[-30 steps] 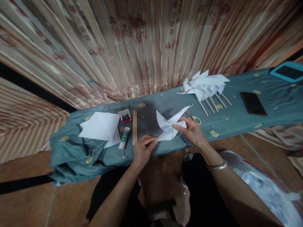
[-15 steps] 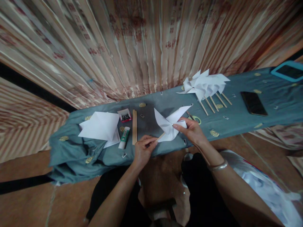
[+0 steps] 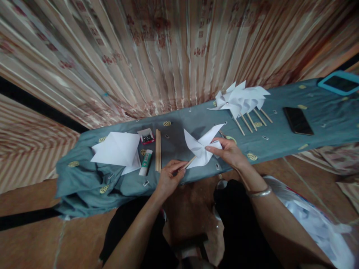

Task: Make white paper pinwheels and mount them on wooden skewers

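Note:
A white paper pinwheel is held between my two hands over the front edge of the cloth-covered table. My left hand is closed around the lower end of its wooden stick. With thumb and fingers my right hand pinches the pinwheel near its centre, the thumb covering the middle. Partly behind the right hand lie scissors with a yellow-green handle. Left of the pinwheel, several wooden sticks lie side by side, next to a glue stick and a small open box of dark pins.
White paper sheets are stacked at the table's left. Several pinwheels lie overlapped at the back right, near a black phone and a blue-framed tablet. A plastic bag with white paper stands on the floor at right.
The right thumb has shifted slightly over the pinwheel's centre. Both hands keep their hold, and the whole view has moved a little.

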The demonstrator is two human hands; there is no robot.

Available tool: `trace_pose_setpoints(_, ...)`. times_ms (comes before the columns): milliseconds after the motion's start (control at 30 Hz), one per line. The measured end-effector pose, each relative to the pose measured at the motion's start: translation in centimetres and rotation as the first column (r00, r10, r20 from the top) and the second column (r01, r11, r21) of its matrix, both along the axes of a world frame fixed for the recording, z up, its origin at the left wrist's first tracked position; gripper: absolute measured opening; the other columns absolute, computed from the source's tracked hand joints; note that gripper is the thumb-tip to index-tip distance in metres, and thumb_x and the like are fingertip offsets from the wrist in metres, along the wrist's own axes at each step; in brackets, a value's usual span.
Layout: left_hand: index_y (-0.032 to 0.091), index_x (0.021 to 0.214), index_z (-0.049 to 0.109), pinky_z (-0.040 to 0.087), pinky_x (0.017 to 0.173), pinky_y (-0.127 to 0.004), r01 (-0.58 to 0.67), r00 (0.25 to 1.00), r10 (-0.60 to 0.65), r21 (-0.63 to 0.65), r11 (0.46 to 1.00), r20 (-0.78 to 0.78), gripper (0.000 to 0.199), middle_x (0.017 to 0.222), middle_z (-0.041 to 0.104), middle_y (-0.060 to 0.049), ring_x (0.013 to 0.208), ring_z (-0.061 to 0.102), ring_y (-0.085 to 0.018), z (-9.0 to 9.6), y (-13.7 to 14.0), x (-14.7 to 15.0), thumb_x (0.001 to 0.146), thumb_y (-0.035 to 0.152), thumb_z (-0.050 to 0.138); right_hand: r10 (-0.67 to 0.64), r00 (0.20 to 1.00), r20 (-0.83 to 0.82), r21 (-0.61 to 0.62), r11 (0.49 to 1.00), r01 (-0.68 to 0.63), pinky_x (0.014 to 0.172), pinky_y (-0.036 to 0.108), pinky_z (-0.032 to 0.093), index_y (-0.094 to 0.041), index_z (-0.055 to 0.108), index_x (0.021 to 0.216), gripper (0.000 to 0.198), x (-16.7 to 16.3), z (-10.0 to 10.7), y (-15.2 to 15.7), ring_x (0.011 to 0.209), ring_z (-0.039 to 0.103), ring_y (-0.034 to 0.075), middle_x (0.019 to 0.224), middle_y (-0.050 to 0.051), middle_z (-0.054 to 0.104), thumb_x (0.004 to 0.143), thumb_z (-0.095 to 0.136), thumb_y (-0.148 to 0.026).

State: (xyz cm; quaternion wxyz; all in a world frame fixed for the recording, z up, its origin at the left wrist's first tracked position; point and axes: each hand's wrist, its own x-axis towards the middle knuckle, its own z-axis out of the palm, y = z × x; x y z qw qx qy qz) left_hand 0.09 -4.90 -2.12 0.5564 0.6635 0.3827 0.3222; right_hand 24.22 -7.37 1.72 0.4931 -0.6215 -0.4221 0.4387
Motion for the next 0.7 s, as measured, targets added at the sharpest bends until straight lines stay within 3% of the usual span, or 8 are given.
trace_pose_setpoints(333,0.016,0.101,0.075,0.050,0.075,-0.028,0.016,1.000,-0.018,-0.139,0.990,-0.009,0.031,0.089,0.065,-0.006,0.080,0.061,-0.016,-0.5,0.1,-0.5,0.072,0.024,0.068,0.094,0.995,-0.038,-0.067,0.993,-0.097,0.069,0.031,0.050,-0.019,0.073,0.078,0.037,1.1,0.7,0.0,0.068,0.063,0.017,0.077,0.002,0.074,0.058,0.083,-0.048)
trace_pose_setpoints(567,0.017,0.090,0.077,0.044,0.062,-0.023,0.058,0.996,-0.065,-0.098,0.993,-0.068,0.021,0.072,0.060,-0.002,0.066,0.056,-0.013,-0.6,0.3,-1.0,0.075,0.030,0.069,0.062,0.990,-0.128,-0.108,0.991,-0.076,0.067,0.028,0.048,-0.021,0.074,0.076,0.032,1.8,0.8,-0.1,0.064,0.061,0.013,0.075,-0.001,0.074,0.055,0.086,-0.041)
trace_pose_setpoints(700,0.017,0.084,0.076,0.044,0.059,-0.023,0.021,0.999,-0.026,-0.171,0.985,-0.025,0.022,0.068,0.062,-0.001,0.061,0.056,-0.012,-0.6,0.3,-0.8,0.074,0.037,0.070,0.072,0.989,-0.128,-0.070,0.994,-0.082,0.072,0.030,0.050,-0.021,0.075,0.080,0.034,1.8,0.9,0.0,0.071,0.064,0.015,0.081,0.000,0.075,0.057,0.086,-0.044)
